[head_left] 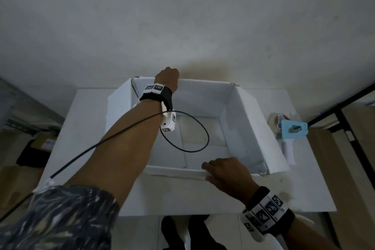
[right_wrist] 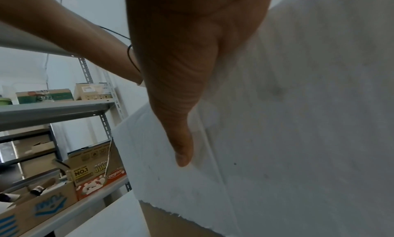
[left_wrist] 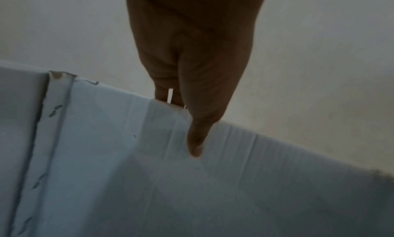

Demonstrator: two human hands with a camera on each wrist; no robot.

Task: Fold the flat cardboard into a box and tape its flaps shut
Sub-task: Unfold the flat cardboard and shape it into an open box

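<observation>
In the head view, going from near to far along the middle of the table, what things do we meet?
Right hand gripping the box's near wall → box interior, open on top → left hand gripping the far wall → the wall behind.

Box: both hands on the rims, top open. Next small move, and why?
Probably fold the far flap inward with the left hand, which grips the far edge, thumb inside. The box stands open, its side flaps splayed outward, and the right hand holds the near rim. The tape dispenser lies untouched on the table, so taping comes later.
</observation>
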